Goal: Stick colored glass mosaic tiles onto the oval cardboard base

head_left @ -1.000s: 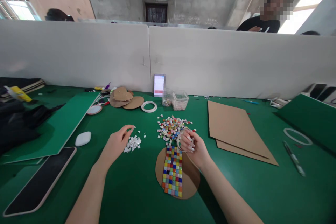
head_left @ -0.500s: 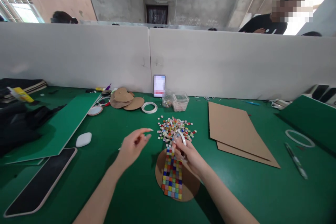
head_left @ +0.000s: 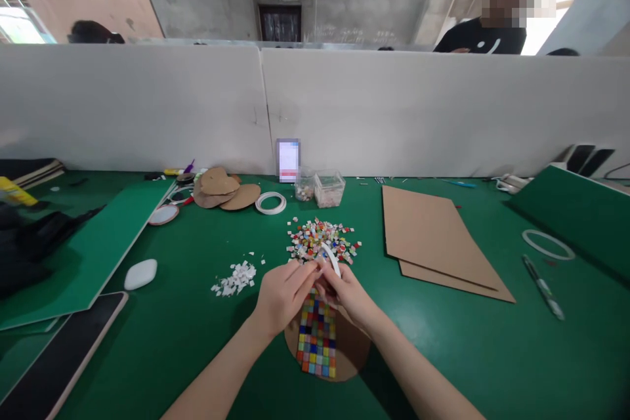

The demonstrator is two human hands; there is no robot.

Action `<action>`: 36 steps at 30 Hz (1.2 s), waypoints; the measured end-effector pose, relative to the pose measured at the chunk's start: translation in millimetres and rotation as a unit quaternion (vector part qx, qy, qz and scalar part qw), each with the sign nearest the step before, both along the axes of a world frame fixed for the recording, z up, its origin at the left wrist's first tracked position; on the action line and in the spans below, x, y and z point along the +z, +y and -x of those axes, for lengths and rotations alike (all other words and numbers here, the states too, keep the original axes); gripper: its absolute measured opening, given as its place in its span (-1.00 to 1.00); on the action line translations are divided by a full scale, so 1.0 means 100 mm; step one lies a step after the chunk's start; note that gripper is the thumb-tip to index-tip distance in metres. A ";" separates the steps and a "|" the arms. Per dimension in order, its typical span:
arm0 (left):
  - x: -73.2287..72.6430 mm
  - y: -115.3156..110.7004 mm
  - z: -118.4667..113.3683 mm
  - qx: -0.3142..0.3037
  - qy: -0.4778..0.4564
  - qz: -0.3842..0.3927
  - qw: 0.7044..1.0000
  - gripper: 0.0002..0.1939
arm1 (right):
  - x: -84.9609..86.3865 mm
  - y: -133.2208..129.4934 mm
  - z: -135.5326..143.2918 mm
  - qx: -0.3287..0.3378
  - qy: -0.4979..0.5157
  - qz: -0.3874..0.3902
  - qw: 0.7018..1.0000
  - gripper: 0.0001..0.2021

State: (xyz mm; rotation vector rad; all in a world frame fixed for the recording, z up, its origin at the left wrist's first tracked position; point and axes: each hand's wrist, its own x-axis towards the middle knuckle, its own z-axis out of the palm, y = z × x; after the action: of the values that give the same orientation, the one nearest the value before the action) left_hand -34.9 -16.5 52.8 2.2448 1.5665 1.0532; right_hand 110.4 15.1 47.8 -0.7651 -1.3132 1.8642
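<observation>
My right hand (head_left: 350, 292) is closed on a white ring-shaped roll (head_left: 331, 258), above the top end of a mosaic strip. My left hand (head_left: 283, 292) meets it there, fingers pinched at the roll's left side; anything tiny between those fingertips is hidden. Beneath both hands, the strip of coloured square tiles (head_left: 316, 341) lies on a round cardboard disc (head_left: 352, 351). Loose coloured tiles (head_left: 319, 234) are heaped just beyond my hands. White paper-like scraps (head_left: 236, 279) form a small pile left of my left hand.
Cardboard sheets (head_left: 438, 236) and a pen (head_left: 543, 287) lie right. At the back stand a phone (head_left: 288, 161) and a clear box (head_left: 329, 189); a white ring (head_left: 270, 203) lies nearby. A white case (head_left: 140, 274) and dark tablet-like slab (head_left: 69, 354) are left. A person (head_left: 485, 36) is beyond the partition.
My left hand has moved right and its fingers have closed against the roll beside my right hand. The white scraps it hid now show. The whole view has shifted slightly.
</observation>
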 end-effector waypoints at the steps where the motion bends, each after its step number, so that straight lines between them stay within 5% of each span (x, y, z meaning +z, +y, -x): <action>1: -0.01 -0.02 0.02 0.012 -0.007 -0.014 1.000 -0.74 | 0.03 -0.01 -0.01 0.024 0.001 0.010 1.000 -0.56; 4: 0.04 -0.02 0.08 0.082 -0.111 -0.010 0.990 -0.76 | 0.12 -0.04 -0.04 0.069 -0.001 0.009 0.998 -0.59; 6: 0.10 0.03 0.13 0.115 -0.210 0.058 0.969 -0.75 | 0.16 -0.05 -0.07 0.067 -0.008 -0.005 0.998 -0.65; 10: 0.15 0.13 0.22 0.057 -0.333 0.240 0.910 -0.67 | 0.19 -0.06 -0.10 0.106 -0.058 -0.057 0.991 -0.65; 15: 0.12 0.10 0.20 -0.051 -0.312 0.320 0.893 -0.53 | 0.19 -0.07 -0.11 0.148 -0.102 -0.109 0.978 -0.63; 22: 0.18 0.08 0.21 -0.065 -0.341 0.337 0.875 -0.55 | 0.19 -0.06 -0.11 0.150 -0.121 -0.132 0.972 -0.63; 31: 0.25 0.01 0.20 -0.157 -0.384 0.431 0.801 -0.44 | 0.16 -0.08 -0.11 0.178 -0.113 -0.145 0.967 -0.68; 36: 0.25 0.01 0.24 -0.150 -0.433 0.435 0.776 -0.42 | 0.12 -0.07 -0.06 0.109 -0.122 -0.135 0.977 -0.69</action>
State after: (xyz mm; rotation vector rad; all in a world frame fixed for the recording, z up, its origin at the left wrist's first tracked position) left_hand -59.2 -15.3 78.0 1.0491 0.9112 0.8035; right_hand 116.8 8.5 59.9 -0.7479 -1.8276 1.7437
